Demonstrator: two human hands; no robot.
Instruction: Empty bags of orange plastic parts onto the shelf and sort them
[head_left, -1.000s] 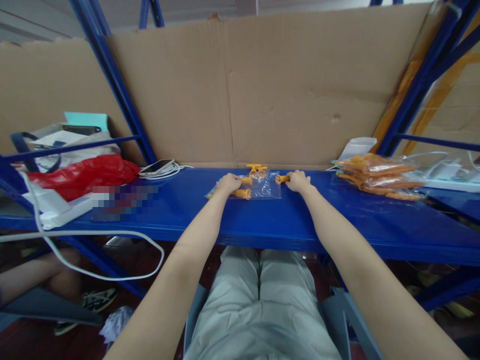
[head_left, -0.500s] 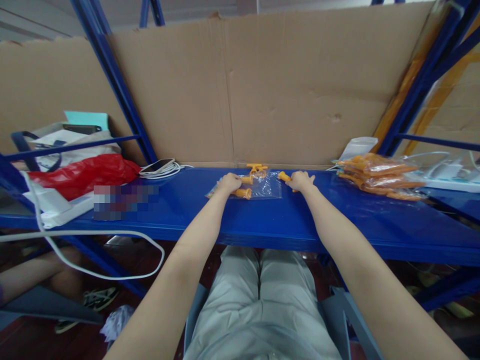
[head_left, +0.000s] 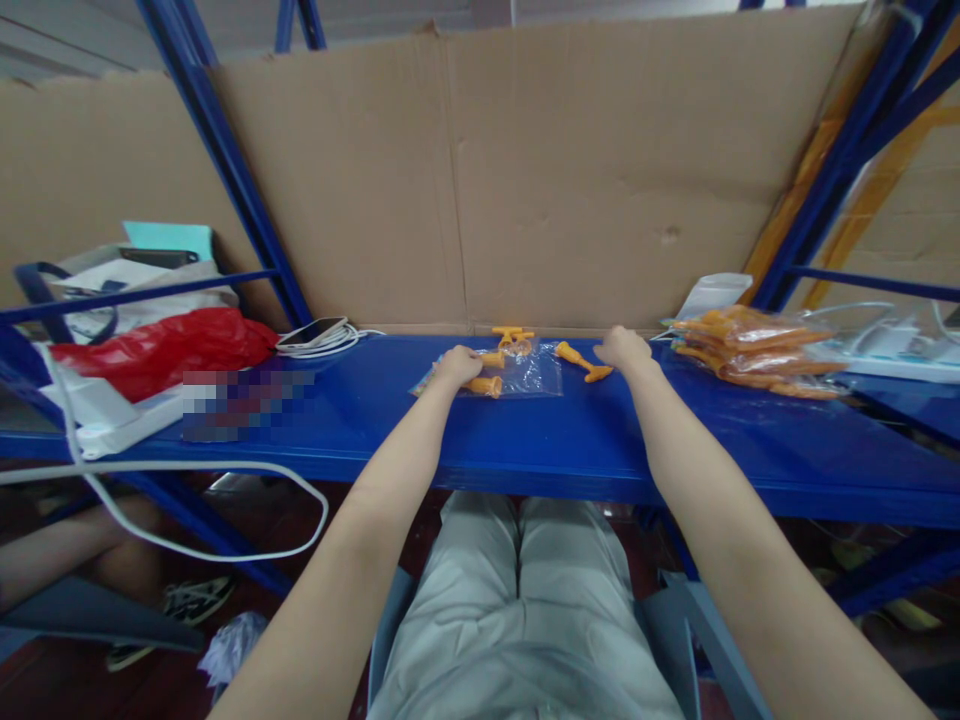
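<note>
My left hand (head_left: pixel 459 367) is closed around orange plastic pieces on the blue shelf. Two flared ends stick out to its right, an upper piece (head_left: pixel 492 360) and a lower piece (head_left: pixel 486 386). Beneath them lies a clear plastic bag (head_left: pixel 538 372), its left part partly covered by the hand. Behind the bag is another orange plastic piece (head_left: pixel 513 337) with a crossbar. A T-shaped orange plastic piece (head_left: pixel 583 362) rests alone right of the bag. Just beyond its right end, apart from it, hovers my right hand (head_left: pixel 628 350), its fingers mostly hidden behind the hand.
Bagged orange pieces (head_left: pixel 757 350) are stacked at the right. At the left are a red bag (head_left: pixel 169 350), a phone (head_left: pixel 313 333) with a coiled white cable, and a white power strip (head_left: pixel 124 425). A cardboard wall (head_left: pixel 562 180) closes the back. Another person's leg shows lower left.
My right hand has let go of the T-shaped orange piece and moved up and to the right. The piece now lies on the shelf. My left hand has stayed put.
</note>
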